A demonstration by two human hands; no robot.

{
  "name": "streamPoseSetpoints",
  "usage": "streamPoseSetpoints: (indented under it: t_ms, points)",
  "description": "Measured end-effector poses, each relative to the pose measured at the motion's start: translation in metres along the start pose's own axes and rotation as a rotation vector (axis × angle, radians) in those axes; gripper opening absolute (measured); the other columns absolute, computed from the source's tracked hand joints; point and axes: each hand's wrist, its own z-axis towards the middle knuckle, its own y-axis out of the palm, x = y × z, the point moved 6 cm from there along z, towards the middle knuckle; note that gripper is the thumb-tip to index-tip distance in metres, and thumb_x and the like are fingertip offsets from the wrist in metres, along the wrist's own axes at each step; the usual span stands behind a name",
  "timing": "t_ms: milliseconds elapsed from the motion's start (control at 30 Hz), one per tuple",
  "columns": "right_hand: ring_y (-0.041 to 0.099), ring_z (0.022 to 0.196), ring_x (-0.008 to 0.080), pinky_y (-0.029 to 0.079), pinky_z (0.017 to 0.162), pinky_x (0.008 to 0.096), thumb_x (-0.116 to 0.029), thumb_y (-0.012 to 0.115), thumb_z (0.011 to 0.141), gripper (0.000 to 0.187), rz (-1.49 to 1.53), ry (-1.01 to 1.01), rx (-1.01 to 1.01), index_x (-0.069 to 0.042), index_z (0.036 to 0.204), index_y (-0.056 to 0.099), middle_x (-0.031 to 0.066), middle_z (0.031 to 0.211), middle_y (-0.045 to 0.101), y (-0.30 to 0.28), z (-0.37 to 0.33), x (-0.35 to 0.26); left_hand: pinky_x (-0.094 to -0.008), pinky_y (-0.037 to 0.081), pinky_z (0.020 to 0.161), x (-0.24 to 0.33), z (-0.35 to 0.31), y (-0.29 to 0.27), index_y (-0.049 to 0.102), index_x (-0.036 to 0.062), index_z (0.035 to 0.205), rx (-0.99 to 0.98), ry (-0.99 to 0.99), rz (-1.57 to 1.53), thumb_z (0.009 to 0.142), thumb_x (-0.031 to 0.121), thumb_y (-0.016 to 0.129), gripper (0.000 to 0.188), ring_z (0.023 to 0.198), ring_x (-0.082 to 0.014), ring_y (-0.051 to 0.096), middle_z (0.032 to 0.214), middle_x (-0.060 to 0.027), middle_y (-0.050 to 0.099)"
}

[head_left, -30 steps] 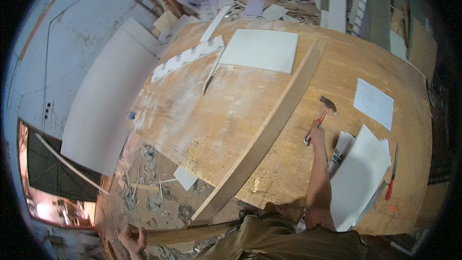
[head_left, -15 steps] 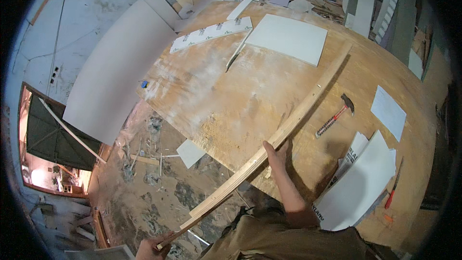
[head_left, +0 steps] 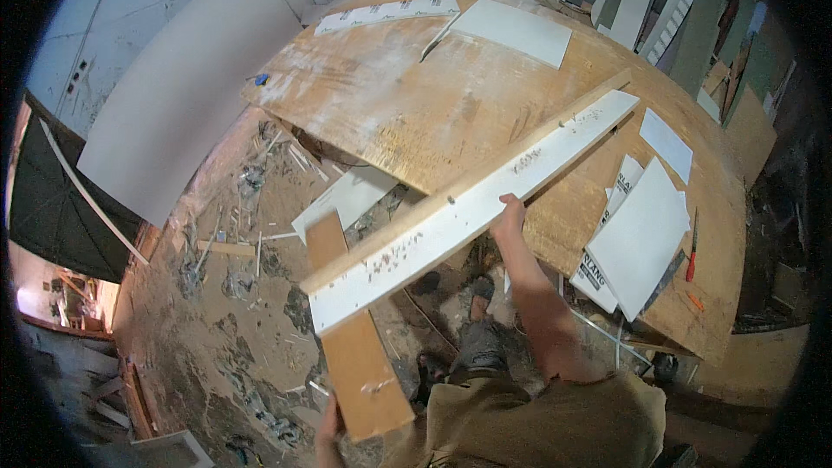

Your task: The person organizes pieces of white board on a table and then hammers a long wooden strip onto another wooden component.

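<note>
My right hand point(head_left: 508, 213) grips the near edge of a long white-faced plank point(head_left: 468, 210) with a bare wood edge. The plank lies tilted, its far end resting on the big plywood worktable point(head_left: 407, 104) and its near end hanging off over the floor. My left hand point(head_left: 329, 426) holds the near end of a shorter brown wooden board point(head_left: 355, 329), which runs under the white plank's lower end. My trouser leg and shoe show below the plank.
White sheets point(head_left: 640, 234) and a red-handled tool point(head_left: 691, 247) lie at the table's right. A white square panel point(head_left: 513, 30) and strips lie at the far end. A large white board point(head_left: 178, 100) leans at the left. Rubble and offcuts point(head_left: 347, 195) cover the floor.
The long plank has been turned so its white face shows and pulled off the table edge. My left hand now holds a brown board. The hammer has dropped out of view.
</note>
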Motion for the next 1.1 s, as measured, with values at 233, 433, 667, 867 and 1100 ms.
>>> streamPoseSetpoints:
  t_ms: [233, 433, 667, 867, 1100]
  points:
    - [0.055, 0.104, 0.0307, 0.050, 0.083, 0.0451, -0.029, 0.048, 0.087, 0.045, -0.408, 0.075, -0.124, 0.002, 0.119, 0.041, 0.0192, 0.110, 0.052, 0.011, 0.024, 0.001, -0.0375, 0.046, 0.089, -0.019, 0.069, 0.054, 0.045, -0.0003, 0.128, -0.077, 0.187, -0.387, 0.092, 0.045, 0.054, 0.058, 0.104, -0.0234, 0.057, 0.115, -0.0102, 0.058]
    - [0.057, 0.052, 0.0237, 0.045, 0.049, 0.0397, -0.036, 0.053, 0.090, 0.041, -1.603, -0.169, -0.082, 0.004, 0.089, 0.058, 0.0142, 0.065, 0.059, 0.048, -0.013, -0.063, -0.0344, 0.049, 0.084, -0.031, 0.074, 0.119, 0.042, -0.0019, 0.127, -0.086, 0.323, -0.376, 0.092, 0.029, 0.060, 0.051, 0.099, -0.0211, 0.058, 0.116, -0.0128, 0.055]
    - [0.061, 0.097, 0.0352, 0.048, 0.084, 0.0404, -0.038, 0.051, 0.087, 0.041, -1.802, -0.331, -0.335, -0.003, 0.105, 0.063, 0.0210, 0.101, 0.064, 0.015, -0.180, -0.034, -0.0311, 0.052, 0.068, -0.022, 0.069, 0.124, 0.048, -0.0034, 0.118, -0.414, 0.243, 0.316, 0.095, 0.029, 0.056, 0.041, 0.081, -0.0191, 0.061, 0.101, -0.0119, 0.058]
    - [0.057, 0.071, 0.0224, 0.046, 0.066, 0.0385, -0.038, 0.054, 0.092, 0.038, -1.698, -0.445, 0.231, -0.001, 0.096, 0.060, 0.0142, 0.077, 0.060, -0.125, -0.313, 0.026, -0.0315, 0.046, 0.058, 0.015, 0.095, 0.105, 0.056, 0.0010, 0.096, -0.925, 0.163, 0.819, 0.093, 0.029, 0.057, 0.029, 0.065, -0.0171, 0.055, 0.081, -0.0065, 0.058]
    - [0.059, 0.088, 0.0230, 0.047, 0.075, 0.0358, -0.050, 0.048, 0.094, 0.058, -0.995, 0.195, 0.318, -0.001, 0.125, 0.054, 0.0117, 0.106, 0.062, -0.172, -0.392, 0.167, -0.0347, 0.046, 0.070, 0.066, 0.097, 0.101, 0.060, 0.0025, 0.099, -1.408, 0.256, 1.163, 0.088, 0.024, 0.059, 0.024, 0.078, -0.0213, 0.057, 0.089, -0.0087, 0.061]
